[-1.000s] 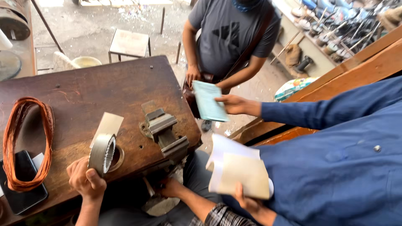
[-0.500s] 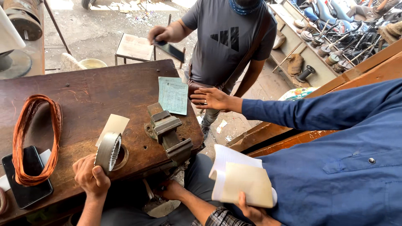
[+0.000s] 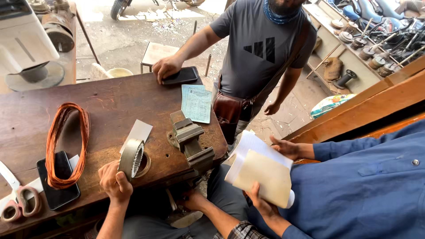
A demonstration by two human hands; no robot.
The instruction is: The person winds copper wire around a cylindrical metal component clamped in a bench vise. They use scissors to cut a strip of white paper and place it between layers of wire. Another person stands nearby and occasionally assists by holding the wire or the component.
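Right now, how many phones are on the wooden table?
2. One phone lies at the near left edge, partly under the copper wire coil. The other phone is at the far edge, under a standing person's hand. More may be hidden.

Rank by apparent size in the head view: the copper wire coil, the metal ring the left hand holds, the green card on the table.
1. copper wire coil
2. green card, though it lies farther from the camera
3. metal ring, held upright by the left hand

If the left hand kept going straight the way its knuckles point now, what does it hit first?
The left hand already grips the metal ring. Pushed on up the wooden bench, it would likely meet the grey card first, though depth is uncertain.
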